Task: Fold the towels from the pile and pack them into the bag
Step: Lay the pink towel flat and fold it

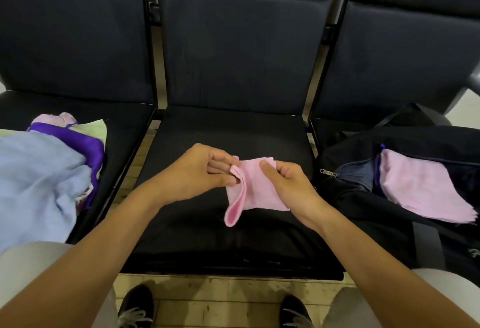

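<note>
A small pink towel [253, 190] hangs folded above the middle black seat. My left hand [200, 171] pinches its upper left corner, where the layers meet. My right hand [288, 182] grips its upper right edge, thumb on top. The folded loop of the towel droops toward me. On the left seat lies the pile of towels [49, 171]: a light blue one on top, with purple, pale green and lilac ones under it. An open black bag [363, 197] sits on the right seat, and a folded pale pink towel [420, 187] lies in its opening.
The row has three black padded seats [233, 133] with metal bars between them. The bag's zipper pull [327, 172] hangs at the opening's left end. My knees and dark shoes [136, 307] are at the bottom over a tiled floor.
</note>
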The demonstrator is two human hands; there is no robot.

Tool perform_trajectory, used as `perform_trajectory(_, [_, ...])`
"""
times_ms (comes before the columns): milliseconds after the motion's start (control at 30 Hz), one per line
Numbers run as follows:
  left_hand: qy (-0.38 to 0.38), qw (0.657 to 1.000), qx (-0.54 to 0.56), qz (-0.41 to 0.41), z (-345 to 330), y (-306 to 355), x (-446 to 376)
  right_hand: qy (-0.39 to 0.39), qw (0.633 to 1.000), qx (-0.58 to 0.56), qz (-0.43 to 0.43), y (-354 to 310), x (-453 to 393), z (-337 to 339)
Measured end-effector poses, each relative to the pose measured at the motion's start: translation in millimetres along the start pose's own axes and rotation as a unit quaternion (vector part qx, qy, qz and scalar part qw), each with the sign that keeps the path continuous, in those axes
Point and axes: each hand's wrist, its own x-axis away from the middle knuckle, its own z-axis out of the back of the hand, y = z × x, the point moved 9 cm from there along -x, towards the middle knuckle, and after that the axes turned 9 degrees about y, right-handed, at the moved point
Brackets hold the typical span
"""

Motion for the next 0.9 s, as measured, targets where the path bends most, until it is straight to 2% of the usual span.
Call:
perform_trajectory(167, [0.019, 0.999, -0.015, -0.025, -1, 3, -2, -0.034, 0.999, 0.003, 0.015, -3, 4, -7])
perform_trajectory(400, [0.061, 0.988, -0.118, -0.08, 0, 11, -3, -0.064, 0.997, 0.016, 0.03, -9, 9, -14])
perform_trajectory(700, [0.054, 0.99, -0.073, -0.104, -4, 18, -1, -0.116, 0.992, 0.012, 0.05, -16, 17, -26])
perform_trajectory(900, [0.053, 0.99, -0.062, -0.114, -9, 19, -1, -0.123, 0.992, 0.004, 0.02, -8, 16, -31])
